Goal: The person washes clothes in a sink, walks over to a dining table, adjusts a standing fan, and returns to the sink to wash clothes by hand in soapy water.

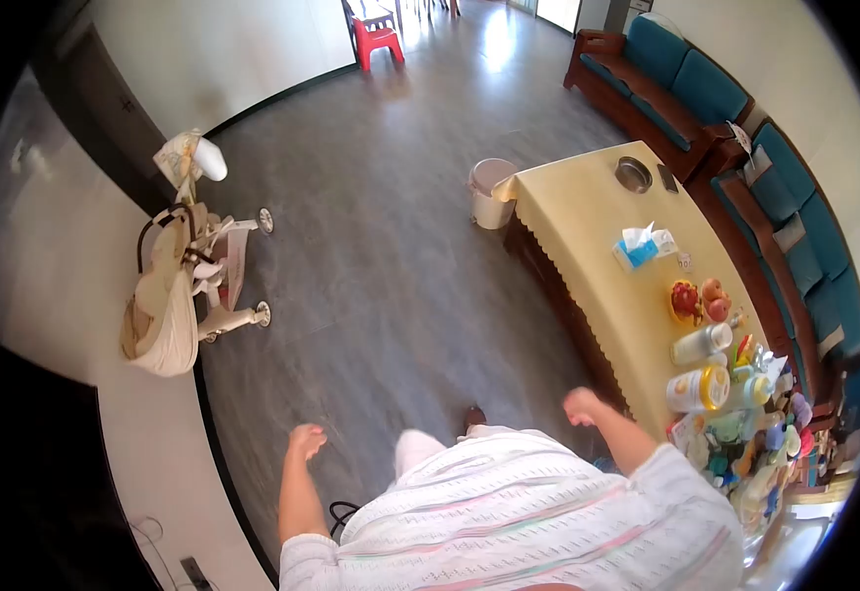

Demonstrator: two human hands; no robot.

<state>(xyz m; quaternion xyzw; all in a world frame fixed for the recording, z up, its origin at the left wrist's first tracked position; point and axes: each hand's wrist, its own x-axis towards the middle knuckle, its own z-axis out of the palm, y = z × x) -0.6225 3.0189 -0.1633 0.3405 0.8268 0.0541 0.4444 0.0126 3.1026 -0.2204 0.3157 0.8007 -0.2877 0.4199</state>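
My left hand (306, 440) hangs over the grey floor on the left, its fingers loosely curled with nothing visible in them. On the other side, my right hand (580, 406) is closed in a loose fist near the long edge of the table and appears apart from it. No object shows in that hand either. The nearest thing to it is the table's yellow tablecloth (588, 246) with its scalloped border. Below my striped white top (509, 502), one knee and a dark shoe tip (474, 418) show.
A beige stroller (169, 286) stands along the left wall. A white bin (490, 202) sits at the table's far corner. Bottles (698, 388), a tissue box (637, 251) and fruit (716, 298) crowd the table. Blue-cushioned sofas (691, 84) line the right; a red stool (379, 44) is far ahead.
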